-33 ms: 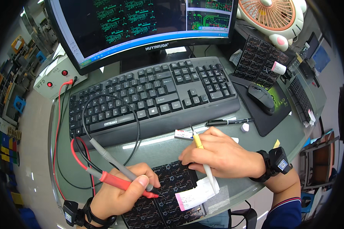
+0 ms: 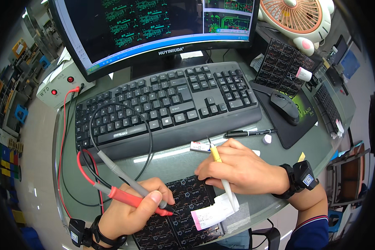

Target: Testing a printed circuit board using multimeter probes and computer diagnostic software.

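Observation:
My left hand (image 2: 133, 208) is closed around two test probes, a red probe (image 2: 127, 197) and a grey probe (image 2: 131, 181). Their tips meet close together over a black printed circuit board panel (image 2: 191, 191) at the front of the desk. My right hand (image 2: 241, 168) has its fingertips at the panel's far right edge. Held in it is a slim white pen-shaped tool (image 2: 216, 154) with a yellow collar; its thin dark tip points away from me. A white paper label with a pink end (image 2: 208, 216) lies over the panel's right part, and the tool's rear end overlaps it.
A black keyboard (image 2: 166, 104) stands beyond my hands, below a monitor (image 2: 154, 25). Probe cables run left to a white tester box (image 2: 62, 83). An eraser (image 2: 200, 146), black marker (image 2: 250, 133), mouse (image 2: 284, 106), upright board panel (image 2: 281, 66) and fan (image 2: 293, 14) are on the right.

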Tool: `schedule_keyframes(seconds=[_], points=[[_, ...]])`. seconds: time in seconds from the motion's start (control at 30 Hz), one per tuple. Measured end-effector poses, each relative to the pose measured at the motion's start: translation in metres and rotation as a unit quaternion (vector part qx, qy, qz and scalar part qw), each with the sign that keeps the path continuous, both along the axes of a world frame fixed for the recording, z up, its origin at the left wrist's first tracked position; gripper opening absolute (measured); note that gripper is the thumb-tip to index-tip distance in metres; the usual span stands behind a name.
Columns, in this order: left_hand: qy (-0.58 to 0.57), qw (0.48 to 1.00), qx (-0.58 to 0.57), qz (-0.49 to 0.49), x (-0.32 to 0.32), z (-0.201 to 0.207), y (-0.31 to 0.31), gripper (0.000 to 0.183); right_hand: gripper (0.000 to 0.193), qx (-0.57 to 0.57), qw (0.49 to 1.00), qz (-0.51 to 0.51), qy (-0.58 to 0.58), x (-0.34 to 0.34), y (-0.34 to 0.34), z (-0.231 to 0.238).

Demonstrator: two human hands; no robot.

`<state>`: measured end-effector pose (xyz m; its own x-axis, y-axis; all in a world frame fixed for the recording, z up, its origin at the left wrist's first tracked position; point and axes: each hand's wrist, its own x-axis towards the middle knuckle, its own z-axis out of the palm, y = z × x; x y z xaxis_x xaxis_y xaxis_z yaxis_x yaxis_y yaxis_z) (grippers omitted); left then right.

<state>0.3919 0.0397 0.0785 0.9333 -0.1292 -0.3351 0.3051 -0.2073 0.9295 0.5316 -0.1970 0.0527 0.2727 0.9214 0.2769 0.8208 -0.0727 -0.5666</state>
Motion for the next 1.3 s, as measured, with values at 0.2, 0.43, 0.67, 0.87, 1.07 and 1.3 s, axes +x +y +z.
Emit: schedule_keyframes(seconds=[0.2,0.43,0.67,0.87,1.07,1.3], points=[[-0.006,1.000,0.010,-0.003,0.000,0.001,0.000,0.046,0.020,-0.003,1.000,0.001,-0.002,-0.002,0.001,0.000],[-0.051,0.999,0.005,0.001,0.001,-0.008,0.002,0.037,0.020,-0.003,1.000,0.005,-0.017,0.002,0.001,-0.002],[-0.040,0.999,-0.003,0.006,0.003,-0.007,0.002,0.040,0.020,-0.006,1.000,0.005,-0.017,0.002,0.001,-0.001],[-0.039,0.999,-0.007,0.009,0.003,-0.008,0.002,0.040,0.020,-0.002,1.000,0.003,-0.021,0.002,0.002,-0.002],[-0.047,0.999,-0.004,0.002,0.003,-0.008,0.003,0.041,0.018,-0.002,1.000,0.001,-0.023,0.001,0.001,-0.001],[-0.024,1.000,0.014,0.000,0.001,-0.003,-0.001,0.046,0.017,0.006,1.000,0.004,-0.016,-0.001,0.001,-0.004]])
